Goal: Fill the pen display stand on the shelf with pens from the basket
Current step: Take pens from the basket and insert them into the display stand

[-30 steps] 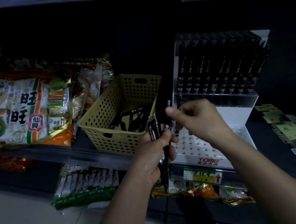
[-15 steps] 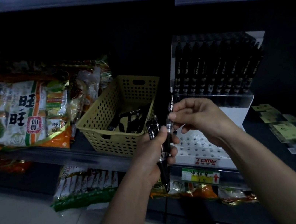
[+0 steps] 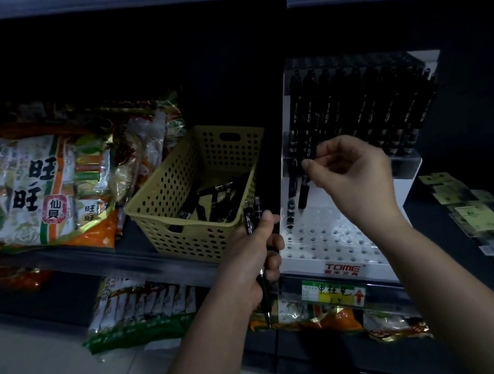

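Two bare hands work near the middle of the frame. The left hand [image 3: 259,249] is curled round a small bundle of black pens [image 3: 252,215], held upright, with their tops sticking out above the thumb and one tip pointing down below the fist, just in front of the yellow basket [image 3: 175,195]. The right hand [image 3: 353,170], higher and to the right, pinches a single pen [image 3: 303,192] between thumb and forefinger, the other fingers loosely curled. That pen hangs tip-down over the back left holes of the display stand [image 3: 328,238], above its white perforated lower tier; in this dim light I cannot tell if the tip sits in a hole. The stand's upper tier holds a full row of black pens [image 3: 356,111]. Just left of the stand, on the same shelf, the basket has loose pens [image 3: 212,202] lying in its bottom. Snack bags [image 3: 32,188] fill the left of the frame, and a yellow price label [image 3: 334,296] sits below the stand's front edge
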### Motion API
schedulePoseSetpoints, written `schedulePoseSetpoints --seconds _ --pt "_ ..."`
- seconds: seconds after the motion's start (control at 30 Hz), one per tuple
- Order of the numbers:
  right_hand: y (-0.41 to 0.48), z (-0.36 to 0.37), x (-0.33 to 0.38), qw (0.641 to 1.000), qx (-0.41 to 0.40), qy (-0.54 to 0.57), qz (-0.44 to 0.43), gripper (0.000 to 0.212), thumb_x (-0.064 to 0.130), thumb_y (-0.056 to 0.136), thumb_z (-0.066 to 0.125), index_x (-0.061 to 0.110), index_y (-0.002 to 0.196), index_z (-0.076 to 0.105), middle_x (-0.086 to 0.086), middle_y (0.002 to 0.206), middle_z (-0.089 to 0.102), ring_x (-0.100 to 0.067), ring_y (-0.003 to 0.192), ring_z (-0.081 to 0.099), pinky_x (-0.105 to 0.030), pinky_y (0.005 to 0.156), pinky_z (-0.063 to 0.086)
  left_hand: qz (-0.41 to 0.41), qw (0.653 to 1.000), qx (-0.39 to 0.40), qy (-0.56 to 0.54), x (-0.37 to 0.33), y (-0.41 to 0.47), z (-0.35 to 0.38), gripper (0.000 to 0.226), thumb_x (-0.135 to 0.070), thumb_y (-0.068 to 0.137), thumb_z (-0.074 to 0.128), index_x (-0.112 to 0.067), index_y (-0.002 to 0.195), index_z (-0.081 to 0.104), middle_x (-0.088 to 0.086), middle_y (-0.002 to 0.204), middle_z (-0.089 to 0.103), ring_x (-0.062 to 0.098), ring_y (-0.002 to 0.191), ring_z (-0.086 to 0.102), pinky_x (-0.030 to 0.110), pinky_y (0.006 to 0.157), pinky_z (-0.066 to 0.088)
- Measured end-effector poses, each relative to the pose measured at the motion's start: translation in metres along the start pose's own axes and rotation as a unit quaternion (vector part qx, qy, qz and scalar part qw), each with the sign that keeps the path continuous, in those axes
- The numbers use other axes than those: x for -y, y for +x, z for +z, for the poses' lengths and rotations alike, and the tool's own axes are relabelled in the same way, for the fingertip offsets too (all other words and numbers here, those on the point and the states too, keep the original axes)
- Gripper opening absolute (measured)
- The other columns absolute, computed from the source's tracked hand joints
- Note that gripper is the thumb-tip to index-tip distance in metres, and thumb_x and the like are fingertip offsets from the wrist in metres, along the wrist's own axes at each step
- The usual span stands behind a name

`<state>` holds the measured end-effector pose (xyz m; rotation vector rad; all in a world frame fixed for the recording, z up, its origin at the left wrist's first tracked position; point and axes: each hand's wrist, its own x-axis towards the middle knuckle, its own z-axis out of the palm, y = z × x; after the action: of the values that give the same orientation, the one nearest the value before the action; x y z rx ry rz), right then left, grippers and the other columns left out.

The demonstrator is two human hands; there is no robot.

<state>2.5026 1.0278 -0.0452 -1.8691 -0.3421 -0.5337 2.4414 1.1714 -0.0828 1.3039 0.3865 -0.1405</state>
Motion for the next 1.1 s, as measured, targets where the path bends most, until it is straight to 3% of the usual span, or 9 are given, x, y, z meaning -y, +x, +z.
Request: schedulePoseSetpoints --seconds 0.33,0.47,0.67,1.0,1.1 --pt "-0.005 0.008 -0.020 0.989 -0.006 -0.141 -0.052 0.012 0.019 0.082 0.074 0.011 0.088 0.068 0.017 0.068 0.056 0.002 0.065 0.056 -0.009 0.059 0.044 -0.031 0.999 -0.021 -0.030 -0.001 0.005 0.003 0.019 -0.017 0.098 0.044 -0.010 0.081 0.049 0.003 0.064 0.052 0.012 0.043 0.037 0.016 0.037 0.023" --pt "-0.007 0.010 -0.022 0.977 0.015 -0.209 -0.049 0.015 0.021 0.081 0.074 0.010 0.089 0.070 0.007 0.072 0.063 -0.011 0.069 0.061 -0.020 0.064 0.043 -0.029 0.998 -0.033 -0.034 0.001 0.007 0.003 0.014 -0.016 0.098 0.047 -0.013 0.085 0.051 0.003 0.066 0.052 0.013 0.046 0.039 0.017 0.037 0.026" --pt "-0.009 0.011 -0.025 0.965 0.025 -0.258 -0.027 0.017 0.027 0.082 0.073 0.011 0.086 0.071 -0.001 0.077 0.071 -0.018 0.073 0.064 -0.023 0.061 0.039 -0.022 0.998 -0.037 -0.041 0.002 0.008 0.002 0.010 -0.016 0.097 0.051 -0.012 0.088 0.052 0.003 0.066 0.052 0.013 0.047 0.040 0.019 0.038 0.027" --pt "-0.011 0.011 -0.023 0.970 0.030 -0.241 0.003 0.011 0.021 0.080 0.071 0.010 0.079 0.068 0.004 0.067 0.064 -0.014 0.065 0.060 -0.016 0.054 0.037 -0.018 0.998 -0.026 -0.054 0.002 0.008 0.002 0.007 -0.017 0.095 0.054 -0.010 0.096 0.054 0.002 0.065 0.053 0.013 0.047 0.041 0.020 0.039 0.029" --pt "-0.013 0.012 -0.023 0.972 0.025 -0.235 0.006 0.011 0.020 0.079 0.071 0.010 0.077 0.067 0.001 0.068 0.066 -0.017 0.065 0.061 -0.027 0.059 0.047 -0.015 0.998 -0.025 -0.057 0.002 0.009 0.003 0.007 -0.017 0.095 0.055 -0.010 0.097 0.053 0.002 0.066 0.053 0.013 0.047 0.042 0.020 0.038 0.030"
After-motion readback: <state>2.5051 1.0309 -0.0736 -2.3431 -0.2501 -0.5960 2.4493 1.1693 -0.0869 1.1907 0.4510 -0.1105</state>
